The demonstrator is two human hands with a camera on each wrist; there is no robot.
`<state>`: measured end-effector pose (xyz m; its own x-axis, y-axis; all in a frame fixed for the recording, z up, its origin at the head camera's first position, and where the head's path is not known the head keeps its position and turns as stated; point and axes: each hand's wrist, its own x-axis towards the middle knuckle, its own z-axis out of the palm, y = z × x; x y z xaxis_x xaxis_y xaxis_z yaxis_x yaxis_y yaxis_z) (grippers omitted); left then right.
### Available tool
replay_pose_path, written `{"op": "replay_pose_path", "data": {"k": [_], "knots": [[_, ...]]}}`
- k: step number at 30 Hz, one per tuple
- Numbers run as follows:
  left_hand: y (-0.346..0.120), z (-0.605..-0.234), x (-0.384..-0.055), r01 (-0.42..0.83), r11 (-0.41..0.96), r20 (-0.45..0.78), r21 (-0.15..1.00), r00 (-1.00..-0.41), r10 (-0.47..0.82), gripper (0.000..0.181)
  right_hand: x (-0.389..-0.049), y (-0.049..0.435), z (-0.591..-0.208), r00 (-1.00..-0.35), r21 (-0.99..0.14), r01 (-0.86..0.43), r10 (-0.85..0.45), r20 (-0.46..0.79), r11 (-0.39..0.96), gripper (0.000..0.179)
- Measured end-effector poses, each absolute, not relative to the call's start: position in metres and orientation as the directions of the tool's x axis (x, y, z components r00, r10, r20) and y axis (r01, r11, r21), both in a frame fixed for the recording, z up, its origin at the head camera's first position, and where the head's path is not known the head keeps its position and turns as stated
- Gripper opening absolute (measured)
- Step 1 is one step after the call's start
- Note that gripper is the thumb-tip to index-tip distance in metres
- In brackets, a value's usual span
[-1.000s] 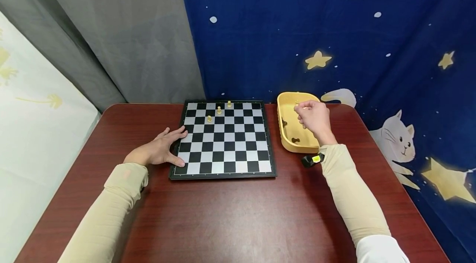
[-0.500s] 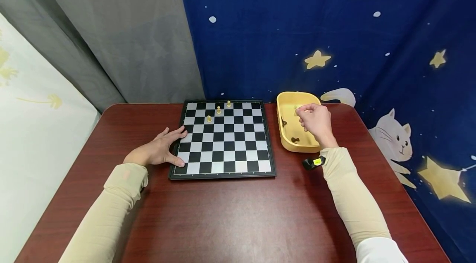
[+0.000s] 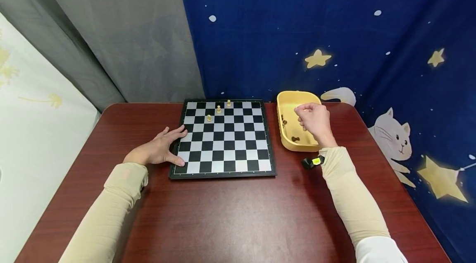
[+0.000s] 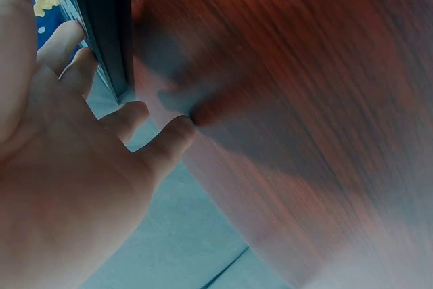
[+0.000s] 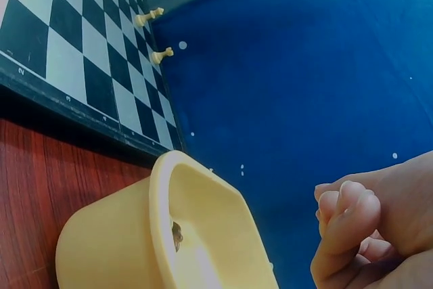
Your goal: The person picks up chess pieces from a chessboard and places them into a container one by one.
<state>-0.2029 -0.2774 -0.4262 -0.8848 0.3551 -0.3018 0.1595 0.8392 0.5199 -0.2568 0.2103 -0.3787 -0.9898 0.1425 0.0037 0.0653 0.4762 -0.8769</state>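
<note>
My left hand [image 3: 160, 147] rests spread on the left edge of the chessboard [image 3: 229, 145], thumb and fingers apart. Three cream chess pieces stand near the board's far side: a knight-like one [image 3: 209, 118], a taller one [image 3: 218, 109] and a third [image 3: 228, 102]. Over the yellow basket [image 3: 293, 147], my right hand [image 3: 314, 120] is raised with thumb and fingertips pinched together. A small cream chess piece seems to be in that pinch, almost wholly hidden by the fingers in the right wrist view. Dark chess pieces [image 3: 295, 139] lie inside the basket.
The basket stands right of the board on the reddish-brown table [image 3: 223, 217]. A black wrist device [image 3: 312, 162] with a yellow label hangs at the right cuff. A blue star-patterned curtain [image 3: 260, 27] and a grey one [image 3: 122, 31] hang behind the table's far edge.
The cream piece seen at my right fingertips has turned out of sight behind the fingers. Dark pieces at the basket's left side have shifted slightly. My left hand stays still.
</note>
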Motion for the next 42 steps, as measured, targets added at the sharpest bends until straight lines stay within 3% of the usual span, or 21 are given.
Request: {"op": "replay_pose_path", "data": {"k": [12, 42], "knots": [[-0.276, -0.426, -0.202, 0.15, 0.842, -0.307, 0.518, -0.886, 0.347, 0.115, -0.261, 0.189, -0.379, -0.995, -0.909, 0.023, 0.102, 0.022, 0.417, 0.024], [-0.275, -0.424, -0.201, 0.149, 0.842, -0.307, 0.519, -0.886, 0.346, 0.114, -0.268, 0.123, -0.378, -1.0, -0.891, -0.021, -0.008, 0.019, 0.454, 0.024]]}}
